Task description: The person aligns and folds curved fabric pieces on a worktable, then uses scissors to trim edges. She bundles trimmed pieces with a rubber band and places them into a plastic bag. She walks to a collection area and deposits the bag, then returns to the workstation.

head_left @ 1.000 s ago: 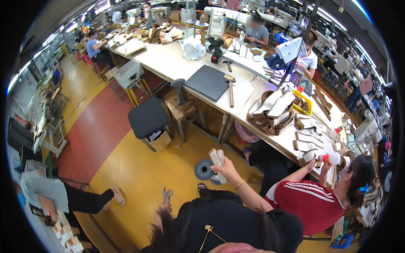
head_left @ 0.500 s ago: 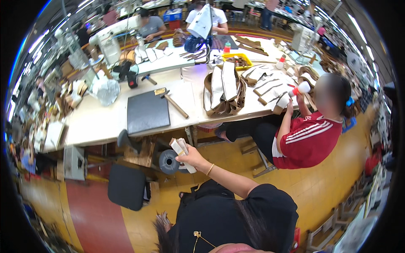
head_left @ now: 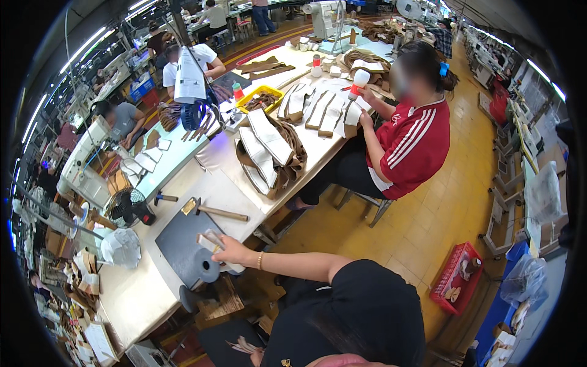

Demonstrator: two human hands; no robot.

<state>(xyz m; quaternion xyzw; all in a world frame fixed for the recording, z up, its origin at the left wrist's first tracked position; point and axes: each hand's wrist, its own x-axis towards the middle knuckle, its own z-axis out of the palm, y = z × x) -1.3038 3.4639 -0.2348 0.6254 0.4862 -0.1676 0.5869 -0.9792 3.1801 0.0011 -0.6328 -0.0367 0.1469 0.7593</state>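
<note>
My right hand (head_left: 233, 251) is closed round a bundle of white and brown strips (head_left: 211, 240), held out over the worktable's near edge. Close beside it shows a grey roll with a dark centre hole (head_left: 202, 265), overlapping the dark board (head_left: 183, 235) in view; I cannot tell whether the hand holds this too. Low in the picture, my left hand (head_left: 257, 356) grips several thin brownish strips (head_left: 243, 346), mostly cut off by my body. A wooden-handled hammer (head_left: 221, 213) lies across the board's far corner, with a smaller hammer (head_left: 165, 197) beyond.
Folded brown and white pieces (head_left: 269, 153) are piled on the table (head_left: 229, 189). To the right, a seated person in red (head_left: 416, 144) holds a white bottle with a red top (head_left: 359, 82). A black chair (head_left: 223, 345) stands near me; a red basket (head_left: 455, 278) is on the floor.
My view has swung right, so the table now slants and the red basket appears. The bundle in my right hand has come over the board. My left hand's strips show more clearly.
</note>
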